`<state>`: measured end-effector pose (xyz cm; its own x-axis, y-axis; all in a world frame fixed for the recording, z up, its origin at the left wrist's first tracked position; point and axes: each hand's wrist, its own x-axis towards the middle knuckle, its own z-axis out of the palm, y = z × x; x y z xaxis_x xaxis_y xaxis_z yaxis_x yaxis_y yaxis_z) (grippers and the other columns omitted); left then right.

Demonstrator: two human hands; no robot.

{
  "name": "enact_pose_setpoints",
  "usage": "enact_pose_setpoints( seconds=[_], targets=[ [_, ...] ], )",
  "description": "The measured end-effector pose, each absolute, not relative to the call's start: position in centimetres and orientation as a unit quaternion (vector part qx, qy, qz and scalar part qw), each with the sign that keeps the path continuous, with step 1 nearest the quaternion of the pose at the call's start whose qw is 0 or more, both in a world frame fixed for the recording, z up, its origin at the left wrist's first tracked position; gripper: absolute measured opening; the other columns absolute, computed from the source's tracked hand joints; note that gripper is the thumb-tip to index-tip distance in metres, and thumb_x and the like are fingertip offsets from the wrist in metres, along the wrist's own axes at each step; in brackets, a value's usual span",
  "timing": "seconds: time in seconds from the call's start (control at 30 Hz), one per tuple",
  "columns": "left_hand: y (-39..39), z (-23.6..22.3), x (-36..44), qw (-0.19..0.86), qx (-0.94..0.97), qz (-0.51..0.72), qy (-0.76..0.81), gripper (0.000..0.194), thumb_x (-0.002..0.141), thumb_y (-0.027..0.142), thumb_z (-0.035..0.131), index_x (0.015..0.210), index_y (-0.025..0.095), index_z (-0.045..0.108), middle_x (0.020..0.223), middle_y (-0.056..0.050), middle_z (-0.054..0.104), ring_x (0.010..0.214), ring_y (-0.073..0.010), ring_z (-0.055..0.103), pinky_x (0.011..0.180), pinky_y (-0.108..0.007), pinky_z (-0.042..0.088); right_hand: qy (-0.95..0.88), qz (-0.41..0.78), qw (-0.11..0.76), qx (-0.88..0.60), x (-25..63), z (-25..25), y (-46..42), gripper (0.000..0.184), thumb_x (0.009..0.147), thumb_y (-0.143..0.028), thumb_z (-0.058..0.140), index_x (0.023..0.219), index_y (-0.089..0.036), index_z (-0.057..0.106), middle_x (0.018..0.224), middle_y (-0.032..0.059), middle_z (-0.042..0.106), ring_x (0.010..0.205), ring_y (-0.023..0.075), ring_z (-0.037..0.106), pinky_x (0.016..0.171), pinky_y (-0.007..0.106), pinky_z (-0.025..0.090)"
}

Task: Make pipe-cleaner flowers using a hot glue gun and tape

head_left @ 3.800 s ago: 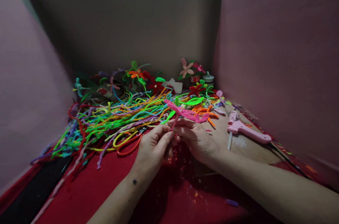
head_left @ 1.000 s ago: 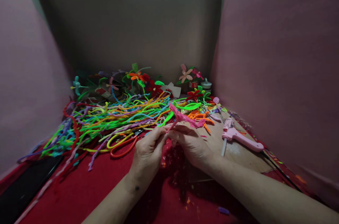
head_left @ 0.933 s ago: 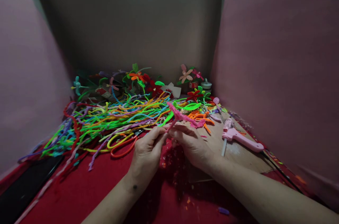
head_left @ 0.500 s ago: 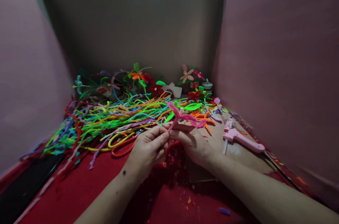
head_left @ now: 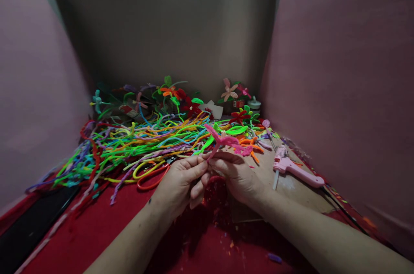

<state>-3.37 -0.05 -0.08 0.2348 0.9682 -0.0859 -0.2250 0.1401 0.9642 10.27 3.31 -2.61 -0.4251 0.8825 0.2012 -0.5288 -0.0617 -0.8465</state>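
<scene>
Between both hands I see a pink pipe-cleaner flower [head_left: 224, 140], its petals pointing up and to the right. My left hand [head_left: 187, 181] is closed, thumb and forefinger pinching the flower's lower end. My right hand [head_left: 235, 175] pinches the same spot from the other side, fingers closed, the fingertips partly hidden. Just behind the flower are bright green pipe-cleaner leaves [head_left: 237, 130] and an orange pipe-cleaner flower [head_left: 254, 146]. Red-handled scissors [head_left: 152, 182] lie to the left of my left hand, partly covered by pipe cleaners.
A heap of colourful pipe cleaners [head_left: 136, 144] spreads across the left and middle. On a brown board [head_left: 291, 198] at right rests a pink glue gun [head_left: 296, 170] with a cord. A black flat object [head_left: 39, 218] lies front left. Finished-looking flowers [head_left: 229, 92] stand along the back wall.
The pink flower has turned slightly, so its petals sit at a different angle. Lower fingers of my left hand have shifted. Both hands keep pinching it; the view moved a little.
</scene>
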Motion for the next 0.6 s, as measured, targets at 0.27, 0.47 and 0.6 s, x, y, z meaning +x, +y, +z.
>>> enact_pose_setpoints(
  seconds=[0.27, 0.47, 0.6],
  targets=[
    [-0.3, -2.0, -2.8, 0.063, 0.712, 0.416, 0.562, 0.017, 0.084, 0.025, 0.05, 0.097, 0.019, 0.058, 0.089, -0.007, 0.07, 0.074, -0.0193, 0.066, 0.065, -0.028, 0.048, -0.417, 0.715, 0.532, -0.178, 10.0, -3.1, 3.4, 0.013, 0.066, -0.024, 0.07, 0.077, -0.016, 0.072, 0.067, 0.0002, 0.063, 0.065, 0.0126, 0.052, 0.063, 0.024, 0.04],
    [0.1, -3.2, -3.4, -0.081, 0.767, 0.346, 0.534, 0.02, 0.089, 0.019, 0.04, 0.099, 0.017, 0.056, 0.09, -0.009, 0.067, 0.079, -0.0195, 0.065, 0.068, -0.028, 0.048, -0.413, 0.71, 0.535, -0.195, 9.6, -3.0, 3.0, 0.004, 0.07, -0.019, 0.067, 0.071, -0.017, 0.07, 0.061, -0.0026, 0.058, 0.057, 0.0103, 0.045, 0.058, 0.024, 0.037],
    [0.1, -3.0, -3.6, -0.053, 0.778, 0.375, 0.502, 0.024, 0.087, 0.013, 0.04, 0.103, 0.018, 0.057, 0.091, -0.008, 0.067, 0.08, -0.0177, 0.064, 0.069, -0.026, 0.047, -0.436, 0.68, 0.534, -0.248, 9.7, -3.1, 3.0, 0.005, 0.069, -0.023, 0.071, 0.072, -0.019, 0.069, 0.063, -0.0027, 0.058, 0.063, 0.0124, 0.049, 0.065, 0.026, 0.039]
  ],
)
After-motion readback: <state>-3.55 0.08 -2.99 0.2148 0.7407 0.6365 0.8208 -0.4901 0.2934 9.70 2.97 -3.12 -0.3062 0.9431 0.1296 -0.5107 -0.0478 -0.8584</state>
